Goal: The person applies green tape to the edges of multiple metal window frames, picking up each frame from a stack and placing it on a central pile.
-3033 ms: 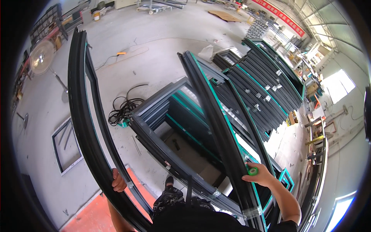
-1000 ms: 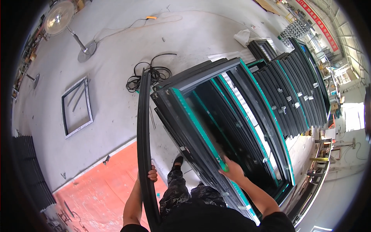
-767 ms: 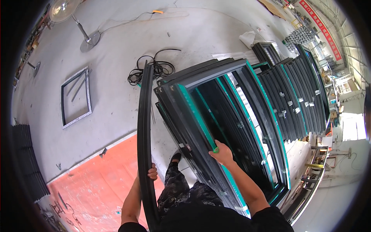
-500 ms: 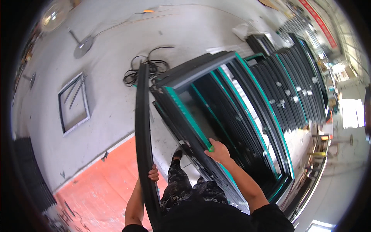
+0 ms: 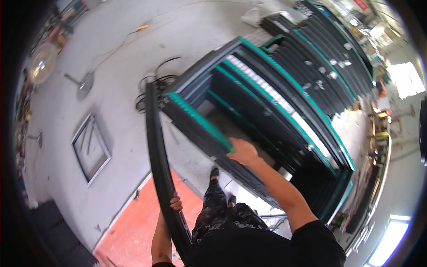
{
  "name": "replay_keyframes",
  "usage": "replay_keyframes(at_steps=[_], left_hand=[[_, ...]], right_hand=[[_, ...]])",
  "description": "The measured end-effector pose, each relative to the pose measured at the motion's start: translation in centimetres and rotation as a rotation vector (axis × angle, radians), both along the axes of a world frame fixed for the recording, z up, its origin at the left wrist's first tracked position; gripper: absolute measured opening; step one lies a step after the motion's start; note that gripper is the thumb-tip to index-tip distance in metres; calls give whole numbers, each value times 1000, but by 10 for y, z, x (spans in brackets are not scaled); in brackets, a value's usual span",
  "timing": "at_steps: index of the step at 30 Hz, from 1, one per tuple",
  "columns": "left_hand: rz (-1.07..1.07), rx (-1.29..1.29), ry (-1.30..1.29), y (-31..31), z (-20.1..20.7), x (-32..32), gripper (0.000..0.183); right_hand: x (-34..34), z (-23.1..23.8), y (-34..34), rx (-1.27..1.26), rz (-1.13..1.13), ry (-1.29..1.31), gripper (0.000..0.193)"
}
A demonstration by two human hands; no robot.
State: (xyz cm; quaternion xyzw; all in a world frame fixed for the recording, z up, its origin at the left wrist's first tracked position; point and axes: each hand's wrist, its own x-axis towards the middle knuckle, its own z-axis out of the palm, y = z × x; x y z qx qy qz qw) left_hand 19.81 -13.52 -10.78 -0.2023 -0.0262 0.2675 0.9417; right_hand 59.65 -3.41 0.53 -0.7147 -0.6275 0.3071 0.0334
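My left hand (image 5: 176, 203) is closed round a long black frame piece (image 5: 158, 147), which stands beside my left leg and runs away from me; its far end reaches the near corner of a stack of frames. Fingers show on its right side, while the thumb is hidden. My right hand (image 5: 244, 152) grips the edge of a black frame with a green strip (image 5: 202, 120), the nearest in a leaning row of black frames (image 5: 284, 89). Its fingertips curl over the green strip. The inside of the row is dark.
Black cable or strip (image 5: 167, 80) lies coiled on the floor by the row's far corner. A small silver-grey frame (image 5: 106, 156) lies at left, beyond an orange-red floor sheet (image 5: 129, 231). More stacked black frames (image 5: 324, 58) stand at far right, and a round-based stand (image 5: 85, 84) at far left.
The whole view has turned and shifted, with the frame row now tilted more. Both hands keep their holds; the nearest green-stripped frame stays under my right hand.
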Motion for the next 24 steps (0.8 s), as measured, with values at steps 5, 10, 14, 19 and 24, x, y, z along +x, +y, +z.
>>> replay_keyframes(at_steps=[5,10,14,19,24], left_hand=[[-24,106,165,-23,10,-15,38],[-41,143,33,-64,29,-27,38],[-85,206,100,-94,54,-53,35],[-85,464,232,-122,66,-82,40],[-146,484,346,-129,73,-125,43]], right_hand=[[-2,4,-16,195,-56,83,62],[-24,12,-79,602,-268,224,42],[-82,13,-146,354,-348,600,37],[-185,16,-175,-47,-331,965,42],[-296,11,-137,-330,-411,1354,45]])
